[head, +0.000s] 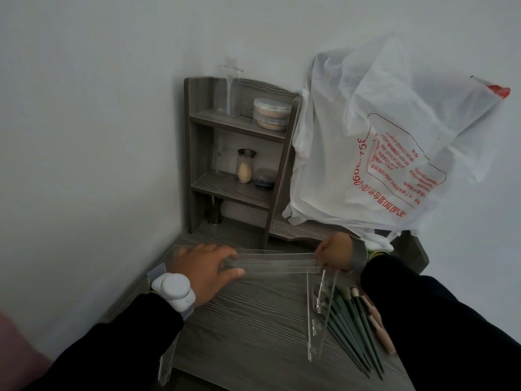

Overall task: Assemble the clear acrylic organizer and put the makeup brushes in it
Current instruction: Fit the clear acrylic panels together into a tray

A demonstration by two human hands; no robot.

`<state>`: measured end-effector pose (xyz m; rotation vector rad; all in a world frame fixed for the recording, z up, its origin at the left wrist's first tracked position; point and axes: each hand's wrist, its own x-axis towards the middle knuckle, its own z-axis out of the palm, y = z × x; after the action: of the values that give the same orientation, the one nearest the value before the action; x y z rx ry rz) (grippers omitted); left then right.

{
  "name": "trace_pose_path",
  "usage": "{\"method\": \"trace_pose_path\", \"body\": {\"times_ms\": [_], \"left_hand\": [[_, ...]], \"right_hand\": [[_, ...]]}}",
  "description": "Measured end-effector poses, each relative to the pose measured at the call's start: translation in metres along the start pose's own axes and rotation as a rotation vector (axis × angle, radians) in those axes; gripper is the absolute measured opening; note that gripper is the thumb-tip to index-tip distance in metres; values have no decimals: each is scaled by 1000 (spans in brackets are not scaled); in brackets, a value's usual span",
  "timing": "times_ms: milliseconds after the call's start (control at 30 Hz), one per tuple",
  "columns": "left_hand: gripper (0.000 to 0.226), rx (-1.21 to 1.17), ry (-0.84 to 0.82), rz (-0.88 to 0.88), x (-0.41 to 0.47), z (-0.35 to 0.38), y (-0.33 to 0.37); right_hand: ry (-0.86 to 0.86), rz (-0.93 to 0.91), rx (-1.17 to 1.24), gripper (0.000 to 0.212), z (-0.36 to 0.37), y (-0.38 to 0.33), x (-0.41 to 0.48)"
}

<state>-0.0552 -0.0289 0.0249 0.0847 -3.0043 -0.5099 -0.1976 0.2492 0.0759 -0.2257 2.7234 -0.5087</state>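
Note:
A long clear acrylic panel (277,263) stretches across the grey wood desk (248,320) between my hands. My left hand (204,268) rests over its left end, fingers spread along the strip. My right hand (335,255) is closed on the panel's right end. Below that hand, a clear acrylic side piece (321,311) with slots stands on edge. Several green-handled makeup brushes (352,331) lie on the desk to its right, partly under my right sleeve. Another clear piece (167,362) hangs at the desk's left front edge.
A small grey wooden shelf (239,153) stands in the back corner with jars and a clear bottle on it. A white plastic bag with red print (380,142) leans against the wall at the right. The wall closes the left side.

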Motion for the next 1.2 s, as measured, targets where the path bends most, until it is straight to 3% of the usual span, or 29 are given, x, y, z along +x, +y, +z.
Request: {"method": "trace_pose_path", "body": {"times_ms": [200, 367, 633, 800, 1000, 1100, 1200], "left_hand": [[66, 25, -10, 4, 0, 1, -2], [50, 52, -30, 6, -2, -1, 3], [49, 60, -29, -10, -3, 0, 7], [51, 90, -12, -40, -1, 4, 5], [49, 89, -20, -66, 1, 6, 7], [49, 88, 0, -68, 1, 7, 7], [51, 89, 21, -79, 2, 9, 6]], "right_hand": [[-20, 40, 106, 17, 12, 0, -2], [-89, 73, 343, 17, 17, 7, -2], [-292, 229, 932, 25, 24, 7, -14], [-452, 237, 1264, 44, 35, 17, -21], [-410, 269, 1521, 51, 64, 21, -27], [-407, 283, 1649, 43, 77, 22, -33], [-361, 296, 1640, 45, 90, 18, -36]]}}
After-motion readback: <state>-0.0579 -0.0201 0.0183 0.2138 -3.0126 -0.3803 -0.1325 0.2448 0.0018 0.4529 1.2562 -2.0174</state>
